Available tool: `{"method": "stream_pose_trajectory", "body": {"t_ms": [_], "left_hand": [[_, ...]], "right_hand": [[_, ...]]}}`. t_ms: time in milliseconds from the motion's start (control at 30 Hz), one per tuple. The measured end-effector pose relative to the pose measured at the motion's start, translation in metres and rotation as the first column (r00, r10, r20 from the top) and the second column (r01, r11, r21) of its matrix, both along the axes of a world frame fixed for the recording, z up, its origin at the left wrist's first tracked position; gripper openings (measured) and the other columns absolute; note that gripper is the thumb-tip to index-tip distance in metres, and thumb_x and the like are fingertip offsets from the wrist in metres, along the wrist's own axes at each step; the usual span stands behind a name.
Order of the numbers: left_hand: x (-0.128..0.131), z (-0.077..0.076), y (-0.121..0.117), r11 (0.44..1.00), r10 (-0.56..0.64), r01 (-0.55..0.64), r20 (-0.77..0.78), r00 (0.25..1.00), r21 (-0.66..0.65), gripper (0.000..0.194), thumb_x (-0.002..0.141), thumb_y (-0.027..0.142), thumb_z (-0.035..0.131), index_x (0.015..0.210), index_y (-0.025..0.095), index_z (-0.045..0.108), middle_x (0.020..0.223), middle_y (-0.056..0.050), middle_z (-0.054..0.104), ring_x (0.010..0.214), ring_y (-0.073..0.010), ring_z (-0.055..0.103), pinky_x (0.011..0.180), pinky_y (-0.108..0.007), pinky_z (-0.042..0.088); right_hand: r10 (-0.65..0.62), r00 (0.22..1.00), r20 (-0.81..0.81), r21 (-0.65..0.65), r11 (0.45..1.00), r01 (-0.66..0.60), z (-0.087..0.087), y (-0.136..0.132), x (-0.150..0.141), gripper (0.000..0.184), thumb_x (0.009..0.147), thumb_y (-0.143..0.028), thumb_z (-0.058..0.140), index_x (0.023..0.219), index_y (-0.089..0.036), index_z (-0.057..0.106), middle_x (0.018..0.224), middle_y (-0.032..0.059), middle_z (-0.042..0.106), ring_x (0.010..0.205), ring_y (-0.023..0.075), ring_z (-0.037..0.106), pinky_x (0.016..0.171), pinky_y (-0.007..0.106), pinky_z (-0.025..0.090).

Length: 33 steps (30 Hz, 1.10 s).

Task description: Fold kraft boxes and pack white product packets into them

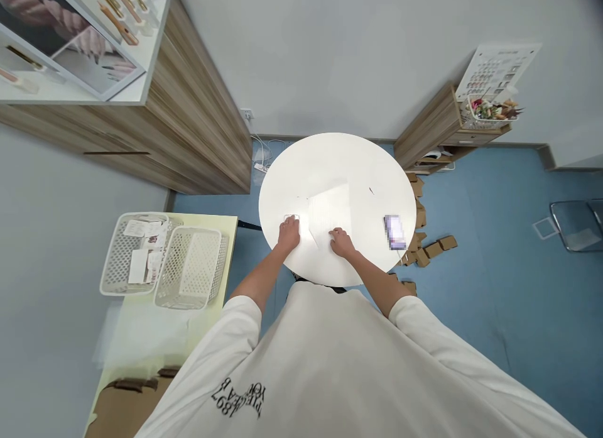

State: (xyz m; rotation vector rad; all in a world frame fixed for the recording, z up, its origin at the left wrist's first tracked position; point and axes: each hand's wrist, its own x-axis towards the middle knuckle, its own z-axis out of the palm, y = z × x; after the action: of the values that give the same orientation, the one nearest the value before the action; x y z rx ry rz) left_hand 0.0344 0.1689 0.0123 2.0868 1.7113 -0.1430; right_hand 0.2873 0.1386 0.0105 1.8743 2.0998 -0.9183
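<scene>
A folded or overlapping white paper sheet (336, 205) lies on the round white table (301, 161) in front of me. My right hand (342, 242) rests at the sheet's lower right part, its index finger stretched out on the paper and the other fingers partly curled. To the left of the paper, my left hand (289, 233) bends its fingers down over a small whitish item at the tabletop. Most of that item is hidden beneath the fingertips, so its kind is unclear.
A phone (394, 232) with a cable lies at the table's right side, and a small dark thing (371, 190) farther back. White plastic baskets (191, 268) stand on a side table at left. Cardboard pieces (421, 256) lie on the floor at right. A wooden cabinet (198, 111) rises at back left.
</scene>
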Motion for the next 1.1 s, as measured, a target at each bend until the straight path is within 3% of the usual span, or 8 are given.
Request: {"method": "stream_pose_trajectory", "body": {"t_ms": [233, 500, 600, 733, 900, 1100], "left_hand": [[-0.023, -0.008, 0.016, 1.0, -0.026, 0.027, 0.014, 1.0, -0.012, 0.061, 0.085, 0.01, 0.049, 0.145, 0.02, 0.042, 0.164, -0.017, 0.032, 0.154, -0.0324, 0.024, 0.121, -0.055, 0.024], [-0.026, -0.005, 0.024, 0.995, -0.09, 0.091, -0.015, 0.996, 0.037, 0.058, 0.084, 0.009, 0.049, 0.14, 0.022, 0.046, 0.146, -0.016, 0.05, 0.146, -0.0315, 0.035, 0.124, -0.055, 0.015], [-0.007, 0.003, 0.026, 0.992, -0.124, 0.123, 0.06, 0.99, 0.023, 0.056, 0.085, 0.015, 0.052, 0.14, 0.02, 0.044, 0.144, -0.017, 0.049, 0.142, -0.0331, 0.038, 0.122, -0.053, 0.018], [0.044, 0.008, 0.029, 0.977, -0.199, 0.208, 0.15, 0.968, -0.043, 0.059, 0.084, 0.025, 0.058, 0.141, 0.022, 0.042, 0.146, -0.015, 0.046, 0.142, -0.0338, 0.038, 0.119, -0.048, 0.026], [0.102, -0.003, 0.026, 0.959, -0.26, 0.275, 0.175, 0.95, -0.067, 0.057, 0.084, 0.026, 0.061, 0.138, 0.021, 0.044, 0.145, -0.015, 0.047, 0.139, -0.0328, 0.041, 0.117, -0.046, 0.028], [0.125, -0.015, 0.023, 0.96, -0.266, 0.276, 0.156, 0.951, -0.052, 0.056, 0.087, 0.021, 0.056, 0.141, 0.021, 0.042, 0.15, -0.016, 0.043, 0.145, -0.0328, 0.035, 0.119, -0.048, 0.025]], "right_hand": [[-0.016, 0.999, 0.038, -0.006, 1.0, 0.017, 0.003, -0.007, -0.003, 0.049, 0.096, -0.018, 0.044, 0.144, -0.019, 0.055, 0.151, 0.0132, 0.045, 0.131, 0.0285, 0.048, 0.103, 0.038, 0.044], [-0.062, 0.996, 0.059, 0.014, 0.998, 0.061, 0.006, -0.021, 0.005, 0.049, 0.094, -0.014, 0.044, 0.141, -0.02, 0.057, 0.148, 0.0119, 0.049, 0.129, 0.0268, 0.049, 0.104, 0.038, 0.042], [-0.075, 0.995, 0.071, 0.045, 0.996, 0.072, 0.007, -0.026, 0.015, 0.046, 0.093, -0.013, 0.047, 0.137, -0.021, 0.059, 0.146, 0.0116, 0.051, 0.129, 0.0273, 0.047, 0.106, 0.04, 0.04], [-0.057, 0.995, 0.082, 0.042, 0.998, 0.054, 0.006, -0.026, 0.03, 0.045, 0.091, -0.015, 0.052, 0.135, -0.023, 0.059, 0.145, 0.0109, 0.051, 0.131, 0.0284, 0.046, 0.109, 0.041, 0.036], [0.011, 0.997, 0.083, 0.014, 1.0, -0.012, -0.003, -0.025, 0.044, 0.047, 0.088, -0.016, 0.057, 0.135, -0.022, 0.058, 0.152, 0.0107, 0.045, 0.134, 0.0305, 0.042, 0.11, 0.043, 0.035], [0.065, 0.996, 0.055, 0.038, 0.997, -0.067, -0.011, -0.027, 0.053, 0.046, 0.09, -0.014, 0.055, 0.135, -0.021, 0.057, 0.154, 0.0116, 0.043, 0.133, 0.0324, 0.04, 0.108, 0.044, 0.035]]}}
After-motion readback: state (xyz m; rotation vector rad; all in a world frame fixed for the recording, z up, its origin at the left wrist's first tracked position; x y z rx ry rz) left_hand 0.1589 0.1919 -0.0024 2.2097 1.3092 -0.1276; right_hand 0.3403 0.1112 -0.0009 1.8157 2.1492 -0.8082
